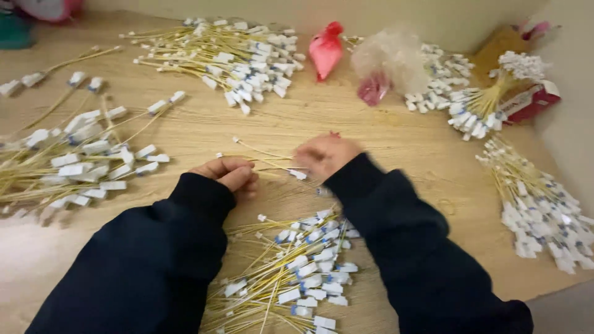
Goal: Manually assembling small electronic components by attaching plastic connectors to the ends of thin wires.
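Thin yellow cords with small white plastic tags (pixel 272 162) were held between both hands just above the middle of the pale wood-grain counter (pixel 396 142). The left hand (pixel 230 175) was curled shut on one end of the cords; the right hand (pixel 325 154), blurred, was pinched on the other end near a white tag. By the look of it, a few cords were being gathered or sorted out of the loose stock, and a steady grip on the slippery strands seemed to be called for. A heap of the same tagged cords (pixel 297 272) lay at 6 o'clock between the dark sleeves. Further heaps were spread at 9 o'clock (pixel 74 167), at 12 o'clock (pixel 229 52) and at 3 o'clock (pixel 538 204), and a tied bunch (pixel 489 99) was seen at 2 o'clock. A knotted red plastic bag (pixel 326 49) and a crumpled clear plastic bag (pixel 390 59) rested at 1 o'clock. The cords looked stiff and glossy, the tags flat and rectangular.
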